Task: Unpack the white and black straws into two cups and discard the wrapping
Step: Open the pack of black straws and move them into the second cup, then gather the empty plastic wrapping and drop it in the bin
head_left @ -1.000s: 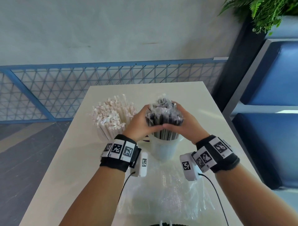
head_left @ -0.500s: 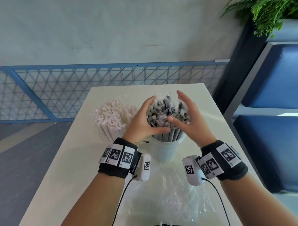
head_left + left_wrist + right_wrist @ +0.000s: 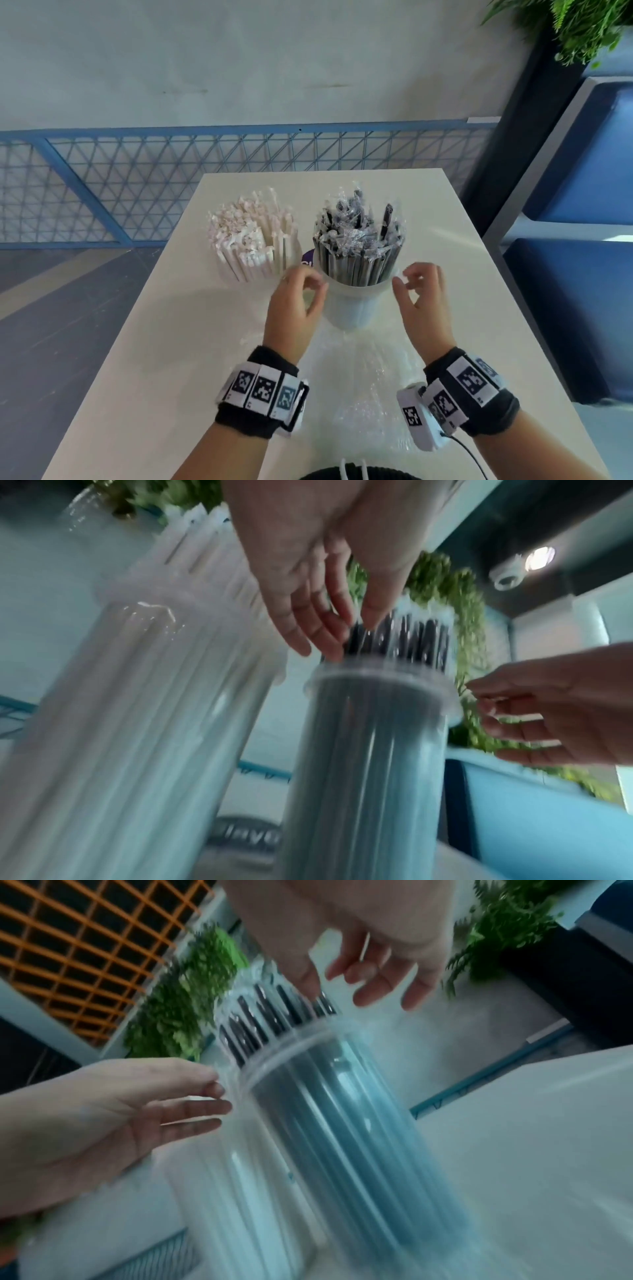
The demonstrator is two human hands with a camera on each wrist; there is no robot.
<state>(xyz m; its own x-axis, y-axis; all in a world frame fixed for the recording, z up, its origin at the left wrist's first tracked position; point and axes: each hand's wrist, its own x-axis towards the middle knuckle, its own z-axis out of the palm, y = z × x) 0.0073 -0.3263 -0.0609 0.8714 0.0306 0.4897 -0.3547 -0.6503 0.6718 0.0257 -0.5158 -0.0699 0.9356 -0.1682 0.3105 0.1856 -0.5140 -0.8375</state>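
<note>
White paper-wrapped straws point(image 3: 250, 236) stand in a clear cup point(image 3: 137, 710) at the table's far left. Black straws point(image 3: 359, 240), each in clear film, stand fanned out in a second clear cup point(image 3: 347, 305) to their right. My left hand point(image 3: 313, 287) hovers by that cup's left rim and my right hand point(image 3: 406, 284) by its right rim. Both have loosely curled fingers and hold nothing. In the left wrist view my left fingers point(image 3: 329, 631) come close to the black straws point(image 3: 400, 639). The clear wrapping point(image 3: 370, 394) lies crumpled between my wrists.
A purple-labelled item point(image 3: 308, 257) peeks out between the two cups, mostly hidden. The white table point(image 3: 137, 359) ends close on the right, beside blue benches point(image 3: 582, 291). A blue mesh fence point(image 3: 137, 178) runs beyond the far edge.
Both hands have let go of the black straw tops and dropped back to either side of the cup's rim. The black straws now stand spread in the cup.
</note>
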